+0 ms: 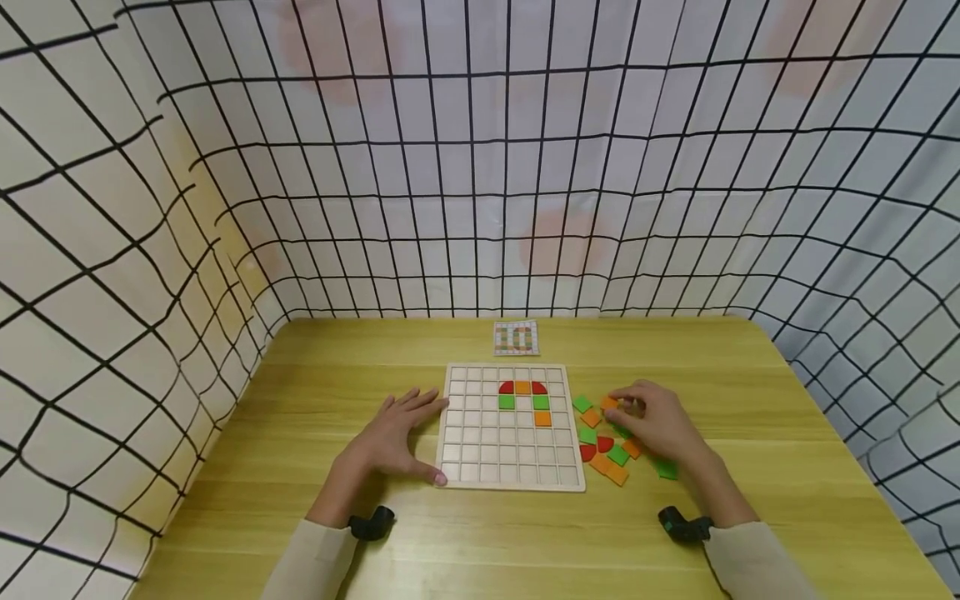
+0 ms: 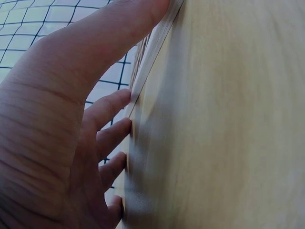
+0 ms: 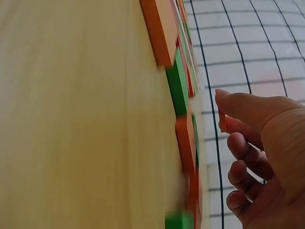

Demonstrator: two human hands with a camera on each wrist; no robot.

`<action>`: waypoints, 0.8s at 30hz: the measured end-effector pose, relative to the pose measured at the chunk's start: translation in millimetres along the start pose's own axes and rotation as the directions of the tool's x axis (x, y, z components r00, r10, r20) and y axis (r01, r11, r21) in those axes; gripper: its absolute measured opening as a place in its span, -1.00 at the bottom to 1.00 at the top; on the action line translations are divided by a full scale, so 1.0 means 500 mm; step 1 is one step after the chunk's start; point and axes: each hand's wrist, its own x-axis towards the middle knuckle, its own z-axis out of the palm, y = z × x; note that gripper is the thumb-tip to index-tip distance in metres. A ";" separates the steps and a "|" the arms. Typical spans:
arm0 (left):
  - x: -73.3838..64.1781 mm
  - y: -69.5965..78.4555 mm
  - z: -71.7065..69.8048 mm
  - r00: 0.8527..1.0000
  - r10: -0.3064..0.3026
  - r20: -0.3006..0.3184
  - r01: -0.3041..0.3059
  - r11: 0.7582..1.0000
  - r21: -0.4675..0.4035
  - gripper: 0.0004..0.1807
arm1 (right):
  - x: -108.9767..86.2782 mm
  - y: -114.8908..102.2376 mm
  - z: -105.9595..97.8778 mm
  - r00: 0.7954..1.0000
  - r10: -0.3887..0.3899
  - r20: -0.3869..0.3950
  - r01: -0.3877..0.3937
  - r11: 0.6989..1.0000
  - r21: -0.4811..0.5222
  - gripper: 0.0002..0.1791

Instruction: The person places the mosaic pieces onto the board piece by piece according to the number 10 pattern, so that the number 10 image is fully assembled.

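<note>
A square wooden grid board (image 1: 480, 454) lies on the table, with red, orange and green tiles forming an arch in its upper right cells. Along the board's left side rests my left hand (image 1: 386, 437), fingers spread, thumb at the near corner and fingertips on the edge; the left wrist view shows the thumb (image 2: 109, 33) against the rim. To the right of the board, my right hand (image 1: 663, 423) pinches an orange square tile (image 3: 222, 121) between thumb and index finger, raised off the table. Beneath and beside it lie loose tiles, including a green square (image 1: 587, 435) and a red quarter-round (image 1: 605, 444).
A small printed card (image 1: 516, 352) with a coloured grid pattern lies beyond the board. White walls with a black grid (image 1: 487, 208) enclose the table's far side and flanks. One green tile (image 1: 665, 468) sits apart, under the right wrist.
</note>
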 end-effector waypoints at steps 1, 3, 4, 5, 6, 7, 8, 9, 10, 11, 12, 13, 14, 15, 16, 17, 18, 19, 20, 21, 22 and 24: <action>0.000 -0.001 0.000 1.000 0.001 -0.003 -0.001 1.000 -0.002 0.38 | 0.004 -0.008 0.005 1.000 -0.011 0.004 0.011 1.000 0.007 -0.60; 0.000 -0.002 0.000 1.000 -0.004 0.000 0.004 1.000 -0.001 0.38 | 0.011 -0.023 0.015 1.000 -0.029 0.012 0.028 0.999 0.017 -0.62; 0.000 -0.002 0.000 1.000 -0.004 0.002 0.004 1.000 0.000 0.38 | 0.014 -0.031 0.020 0.999 -0.045 0.011 0.044 0.999 0.027 -0.63; 0.000 -0.002 0.000 1.000 -0.005 0.004 0.005 1.000 0.001 0.39 | 0.017 -0.040 0.024 0.999 -0.053 0.013 0.053 0.998 0.038 -0.64; 0.000 -0.002 0.001 1.000 -0.005 0.007 0.005 1.000 0.002 0.39 | 0.020 -0.049 0.029 0.998 -0.062 0.013 0.061 0.997 0.044 -0.65; 0.000 -0.002 0.001 1.000 -0.002 0.005 0.002 1.000 0.001 0.38 | 0.023 -0.058 0.034 0.998 -0.069 0.013 0.068 0.996 0.057 -0.66; 0.001 -0.002 0.001 1.000 -0.007 0.009 0.007 1.000 0.005 0.38 | 0.027 -0.066 0.038 0.997 -0.078 0.015 0.077 0.995 0.066 -0.67; 0.001 -0.002 0.001 1.000 -0.007 0.009 0.007 1.000 0.006 0.38 | 0.030 -0.074 0.043 0.996 -0.085 0.016 0.084 0.993 0.079 -0.68; 0.001 -0.002 0.001 1.000 -0.007 0.008 0.007 1.000 0.008 0.38 | 0.033 -0.081 0.048 0.996 -0.091 0.019 0.089 0.992 0.089 -0.69; 0.002 -0.002 0.002 1.000 -0.006 0.005 0.006 1.000 0.007 0.38 | 0.037 -0.089 0.053 0.995 -0.094 0.023 0.091 0.991 0.102 -0.69; 0.002 -0.002 0.002 1.000 -0.006 0.002 0.006 1.000 0.006 0.37 | 0.040 -0.096 0.058 0.994 -0.103 0.029 0.099 0.989 0.112 -0.70; 0.002 -0.002 0.002 1.000 -0.008 0.003 0.008 1.000 0.006 0.38 | 0.043 -0.103 0.062 0.994 -0.107 0.036 0.102 0.987 0.123 -0.70; 0.002 -0.002 0.002 1.000 -0.009 0.005 0.009 1.000 0.008 0.38 | 0.046 -0.109 0.067 0.993 -0.113 0.043 0.106 0.986 0.131 -0.70; 0.001 -0.002 0.003 1.000 -0.005 0.002 0.005 1.000 0.004 0.38 | 0.048 -0.116 0.072 0.992 -0.113 0.050 0.105 0.984 0.141 -0.71; 0.001 -0.002 0.003 1.000 -0.002 0.000 0.002 1.000 0.003 0.38 | 0.051 -0.123 0.077 0.992 -0.115 0.058 0.106 0.983 0.147 -0.70; 0.000 -0.002 0.003 1.000 0.000 -0.001 0.000 1.000 -0.002 0.37 | 0.054 -0.131 0.081 0.991 -0.116 0.066 0.104 0.982 0.155 -0.70; 0.000 -0.002 0.003 1.000 0.000 0.000 0.000 1.000 -0.004 0.37 | 0.056 -0.137 0.085 0.991 -0.114 0.075 0.101 0.982 0.159 -0.70; -0.001 -0.002 0.003 1.000 0.003 0.000 -0.003 1.000 -0.006 0.37 | 0.059 -0.144 0.090 0.990 -0.112 0.082 0.098 0.982 0.161 -0.69; -0.001 -0.002 0.003 1.000 0.004 -0.001 -0.004 1.000 -0.004 0.37 | 0.063 -0.150 0.095 0.990 -0.114 0.087 0.098 0.982 0.163 -0.69; -0.001 -0.003 0.003 1.000 0.005 -0.003 -0.005 1.000 -0.004 0.37 | 0.067 -0.155 0.100 0.989 -0.114 0.094 0.097 0.981 0.167 -0.69; -0.001 -0.003 0.002 1.000 0.002 -0.003 -0.002 1.000 -0.001 0.37 | 0.071 -0.160 0.105 0.988 -0.115 0.103 0.097 0.981 0.168 -0.69; -0.001 -0.004 0.000 1.000 0.001 -0.006 -0.001 1.000 0.004 0.36 | 0.077 -0.170 0.115 0.985 -0.129 0.112 0.108 0.978 0.177 -0.69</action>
